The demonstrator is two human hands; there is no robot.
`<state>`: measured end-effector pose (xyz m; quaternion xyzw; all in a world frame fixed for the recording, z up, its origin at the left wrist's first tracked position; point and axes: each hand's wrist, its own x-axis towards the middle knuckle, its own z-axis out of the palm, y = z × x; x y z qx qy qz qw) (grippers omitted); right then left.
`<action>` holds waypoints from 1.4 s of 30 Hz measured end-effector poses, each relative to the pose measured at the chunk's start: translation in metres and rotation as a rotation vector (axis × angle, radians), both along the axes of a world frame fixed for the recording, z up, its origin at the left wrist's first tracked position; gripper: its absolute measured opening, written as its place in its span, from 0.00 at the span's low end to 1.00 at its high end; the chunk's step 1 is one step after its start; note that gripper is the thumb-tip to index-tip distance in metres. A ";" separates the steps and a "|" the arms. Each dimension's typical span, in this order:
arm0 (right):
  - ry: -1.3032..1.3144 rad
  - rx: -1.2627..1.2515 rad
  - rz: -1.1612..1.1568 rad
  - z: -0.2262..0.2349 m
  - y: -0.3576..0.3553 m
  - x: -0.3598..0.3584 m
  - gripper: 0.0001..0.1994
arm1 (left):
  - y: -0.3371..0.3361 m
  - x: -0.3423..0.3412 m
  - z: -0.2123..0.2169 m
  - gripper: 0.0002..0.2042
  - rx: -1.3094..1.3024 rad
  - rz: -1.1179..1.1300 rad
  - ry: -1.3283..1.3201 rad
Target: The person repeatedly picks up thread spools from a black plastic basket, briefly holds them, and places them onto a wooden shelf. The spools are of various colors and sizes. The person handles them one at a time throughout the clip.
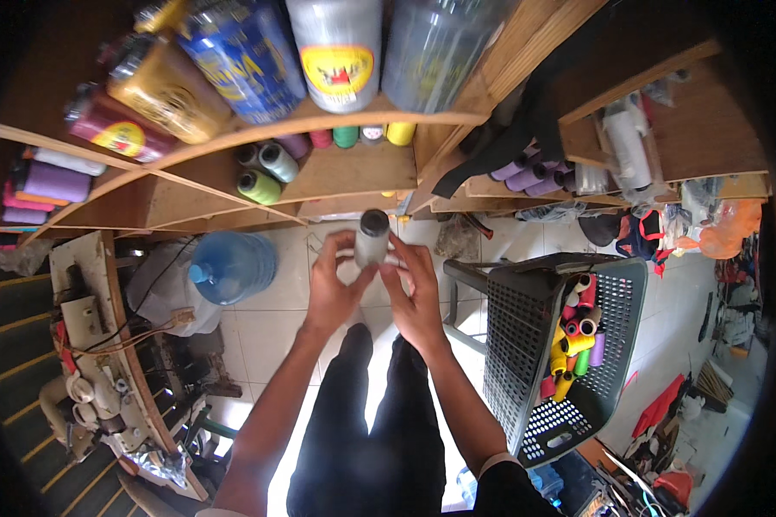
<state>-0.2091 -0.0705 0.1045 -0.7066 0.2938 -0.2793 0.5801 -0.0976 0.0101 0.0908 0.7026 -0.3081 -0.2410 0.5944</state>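
Between both hands I hold a pale grey thread spool (372,248) upright, its dark round end on top. The fingers of my left hand (334,280) curl against its left side, with the thumb near its base. My right hand (413,284) closes on it from the right, fingertips and thumb bent around the lower part. Just beyond, the wooden shelf (319,179) holds more spools, among them a lime green spool (259,187) and a grey spool (278,161).
A dark plastic basket (526,345) with several colourful spools stands at the right. Large bottles, including a blue one (246,60), line the upper shelf. A blue water jug (237,267) rests on the floor at left, near a sewing machine (95,392). Purple spools (526,178) fill a right compartment.
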 end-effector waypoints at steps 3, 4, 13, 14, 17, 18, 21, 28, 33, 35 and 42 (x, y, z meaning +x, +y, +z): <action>0.025 -0.067 -0.004 -0.036 -0.022 0.020 0.23 | -0.034 0.019 -0.037 0.20 -0.087 0.024 0.063; -0.038 -0.022 -0.024 -0.046 -0.029 0.028 0.24 | -0.046 0.027 -0.047 0.20 -0.080 0.005 0.000; 0.046 -0.229 -0.103 -0.092 -0.082 0.070 0.28 | -0.135 0.071 -0.076 0.17 -0.180 -0.068 0.104; 0.030 -0.209 -0.105 -0.093 -0.083 0.074 0.29 | -0.141 0.074 -0.081 0.18 -0.245 -0.075 0.081; 0.015 -0.157 -0.116 -0.096 -0.088 0.080 0.33 | -0.156 0.074 -0.093 0.17 -0.306 -0.065 0.178; 0.030 -0.146 -0.123 -0.094 -0.090 0.081 0.34 | -0.158 0.075 -0.095 0.17 -0.267 -0.077 0.063; 0.048 -0.136 -0.148 -0.096 -0.094 0.083 0.35 | -0.165 0.078 -0.099 0.16 -0.213 -0.081 -0.104; -0.013 -0.150 -0.182 -0.105 -0.092 0.089 0.36 | -0.171 0.080 -0.107 0.17 -0.243 -0.073 0.031; -0.074 -0.187 -0.200 -0.112 -0.091 0.090 0.36 | -0.168 0.076 -0.106 0.16 -0.247 -0.069 -0.061; -0.089 -0.173 -0.202 -0.116 -0.092 0.089 0.36 | -0.167 0.071 -0.105 0.16 -0.223 -0.046 -0.010; -0.010 -0.202 -0.232 -0.110 -0.087 0.081 0.29 | -0.166 0.073 -0.118 0.16 -0.197 0.009 -0.077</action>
